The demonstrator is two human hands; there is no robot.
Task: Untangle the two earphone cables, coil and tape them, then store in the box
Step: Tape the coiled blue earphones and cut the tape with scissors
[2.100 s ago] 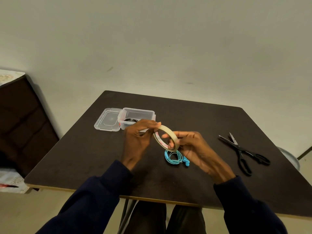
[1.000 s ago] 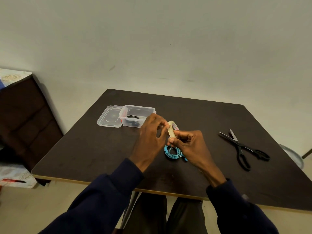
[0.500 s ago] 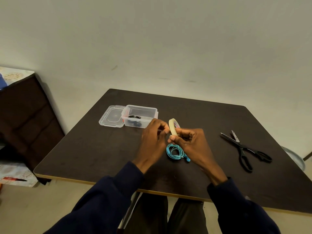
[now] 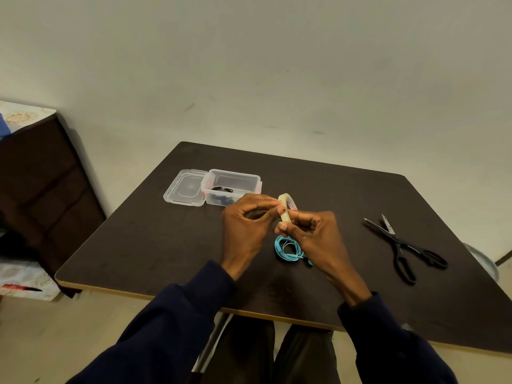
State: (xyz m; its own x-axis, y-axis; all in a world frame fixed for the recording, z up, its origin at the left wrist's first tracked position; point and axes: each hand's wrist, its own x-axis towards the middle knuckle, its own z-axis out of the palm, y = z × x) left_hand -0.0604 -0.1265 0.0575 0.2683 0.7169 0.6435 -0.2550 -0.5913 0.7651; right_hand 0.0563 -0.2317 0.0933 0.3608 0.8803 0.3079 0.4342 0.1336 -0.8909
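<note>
A cream tape roll (image 4: 286, 209) stands on edge above the table, held between both hands. My right hand (image 4: 315, 239) grips its lower side with thumb and fingers. My left hand (image 4: 246, 225) pinches at the roll's outer face with curled fingertips. Below them a coiled blue earphone cable (image 4: 288, 249) lies on the dark table (image 4: 166, 245), partly hidden by my right hand. A clear plastic box (image 4: 231, 187) stands open further back, with a dark earphone coil (image 4: 221, 189) inside.
The box's clear lid (image 4: 185, 188) lies flat to its left. Black scissors (image 4: 401, 248) lie open on the right side of the table. A dark cabinet (image 4: 41, 189) stands to the left, and a wall runs behind.
The tape roll turned from face-on to edge-on and came lower, just above the blue coil. My left hand closed in on the roll and now picks at its outer face.
</note>
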